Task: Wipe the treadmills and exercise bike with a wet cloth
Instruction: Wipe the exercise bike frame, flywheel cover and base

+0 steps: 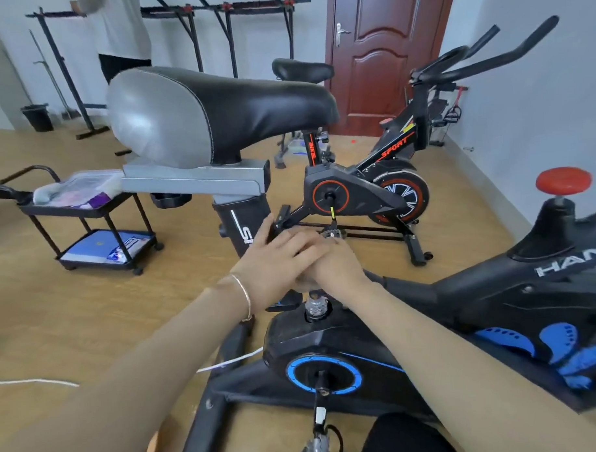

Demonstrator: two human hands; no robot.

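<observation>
My left hand (274, 264) lies over my right hand (335, 261), both stacked just above the frame of the exercise bike (327, 343) in front of me. The left fingers are fairly straight, spread across the back of the right hand, with the fingertips reaching toward the seat post (246, 224). The right fingers are hidden under the left palm, so I cannot tell whether they grip anything, and I cannot make out a cloth between them. A thin metal bangle (245, 295) circles my left wrist.

The bike is hard black plastic with a glossy blue ring around the crank (324, 377), and a small clear ribbed knob (315, 306) sits on top of the housing directly beneath my hands. Its saddle (218, 110) looms near my face, smooth black leather with a grey rear panel and white stitching, mounted on a squared grey metal rail (193, 180). A round red knob (563, 181) stands on the frame to the right.

Beyond my hands stands a second bike (366, 189), black with orange trim and curved handlebars. To the left is a low black cart (86, 213) on wheels carrying crinkled plastic packets. A dark red panelled door (382, 53) closes the far wall, a black metal rack (188, 13) runs along the back, and a person in a white top (121, 29) stands beside it. The floor is pale wood-grain, with a white cord (227, 362) lying across it.
</observation>
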